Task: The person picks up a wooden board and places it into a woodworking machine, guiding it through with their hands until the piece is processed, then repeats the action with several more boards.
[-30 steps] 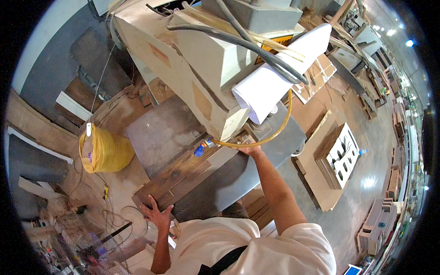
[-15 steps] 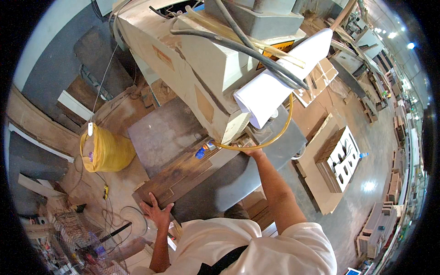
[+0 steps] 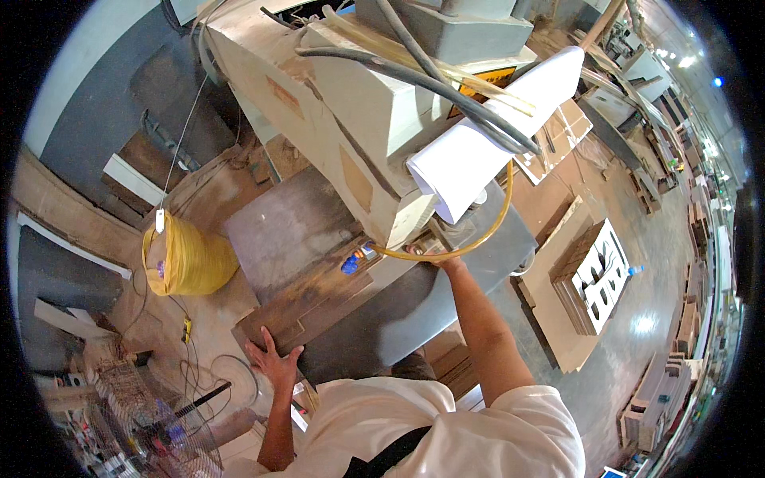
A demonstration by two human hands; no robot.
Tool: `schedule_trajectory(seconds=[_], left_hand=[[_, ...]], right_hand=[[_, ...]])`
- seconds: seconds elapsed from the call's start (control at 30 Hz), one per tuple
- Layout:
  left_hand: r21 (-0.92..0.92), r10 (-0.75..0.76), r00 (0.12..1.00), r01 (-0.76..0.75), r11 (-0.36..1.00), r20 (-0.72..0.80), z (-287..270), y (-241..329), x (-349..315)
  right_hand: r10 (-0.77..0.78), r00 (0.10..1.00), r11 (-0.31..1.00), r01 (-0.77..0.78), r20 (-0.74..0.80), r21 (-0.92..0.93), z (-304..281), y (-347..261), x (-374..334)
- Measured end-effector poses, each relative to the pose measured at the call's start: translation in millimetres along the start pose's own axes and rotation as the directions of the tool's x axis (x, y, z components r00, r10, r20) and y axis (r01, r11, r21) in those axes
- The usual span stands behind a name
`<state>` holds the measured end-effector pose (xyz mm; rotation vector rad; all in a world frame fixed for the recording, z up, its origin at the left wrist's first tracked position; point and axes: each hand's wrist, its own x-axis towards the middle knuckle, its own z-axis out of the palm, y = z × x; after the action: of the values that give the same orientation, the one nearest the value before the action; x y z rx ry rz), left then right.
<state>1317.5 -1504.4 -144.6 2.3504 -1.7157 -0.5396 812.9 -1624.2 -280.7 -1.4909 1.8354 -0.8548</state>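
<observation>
My left hand [image 3: 275,362] lies with spread fingers against the near left end of a long brown board [image 3: 275,319]. That board rests on the dark metal table [image 3: 351,334] of a large cream-coloured machine [image 3: 351,151]. At the far end of the board, under the machine's head, is my right hand [image 3: 445,260]. Its fingers are mostly hidden by a yellow tube [image 3: 494,233] and the machine, so their grip does not show. A blue and orange fitting [image 3: 351,263] sits beside the board. Curled white paper [image 3: 498,139] hangs on the machine's front under thick grey cables [image 3: 478,115].
A yellow sack [image 3: 191,259] stands on the floor at left. Near the lower left is a wire-caged fan [image 3: 151,430], with loose cords close by. To the right, a stack of cut-out panels [image 3: 594,275] lies on flat sheets [image 3: 558,331]. Long stacked pieces [image 3: 657,398] stand farther right.
The view has shifted very slightly. My left hand stays at the board's end with its fingers a little closer together, and my right hand remains under the machine's head.
</observation>
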Motion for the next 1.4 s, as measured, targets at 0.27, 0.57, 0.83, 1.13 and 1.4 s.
schedule_trajectory(seconds=[0.27, 0.57, 0.83, 1.13, 1.4], left_hand=[[-0.017, -0.020, 0.999, 0.019, 1.000, -0.031, 2, -14, -1], [0.022, 0.036, 0.999, -0.035, 0.999, -0.032, -3, 6, 3], [0.062, 0.014, 0.999, -0.012, 0.998, -0.033, -1, 9, 5], [0.064, 0.024, 0.999, -0.021, 0.998, -0.040, -2, 11, 2], [0.066, 0.079, 0.989, -0.071, 0.995, -0.126, 9, 6, 8]], right_hand=[[-0.189, 0.980, 0.819, 0.124, -0.059, -0.560, -6, -59, -7], [-0.800, 0.600, 0.371, 0.505, 0.007, -0.779, -17, -7, 8], [-0.902, 0.432, 0.184, 0.414, 0.015, -0.891, -18, -32, 11], [-0.510, 0.848, 0.539, 0.187, -0.142, -0.821, -14, -30, 11], [-0.546, 0.831, 0.550, 0.256, -0.110, -0.795, -16, -38, 16]])
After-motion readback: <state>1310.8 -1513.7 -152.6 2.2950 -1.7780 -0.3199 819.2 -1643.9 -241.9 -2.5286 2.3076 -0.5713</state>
